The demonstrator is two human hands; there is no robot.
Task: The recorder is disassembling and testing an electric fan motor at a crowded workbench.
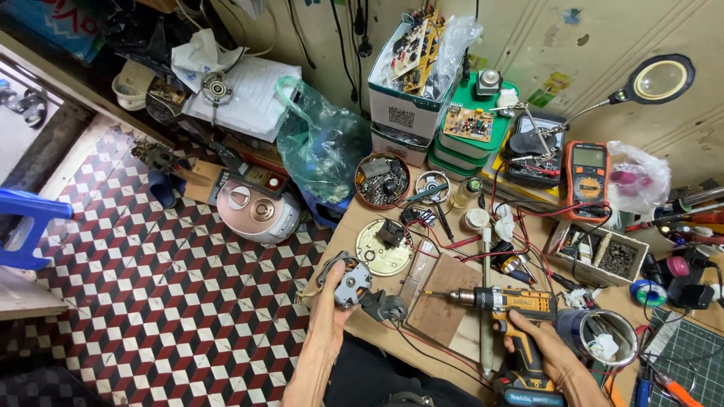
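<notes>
Our left hand (329, 305) grips a small grey motor (351, 284) left of the wooden board (441, 298); our right hand (539, 348) clasps the yellow drill (515, 316) over it.

Small grey motor (351, 285), metal-cased, held upright over desk edge. Yellow-black cordless drill (507, 303), bit pointing left, level above brown board.

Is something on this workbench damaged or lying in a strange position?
Yes. The small motor in the left hand is out of any housing, with bare wires hanging. A white rice cooker lies tipped on the tiled floor.
</notes>
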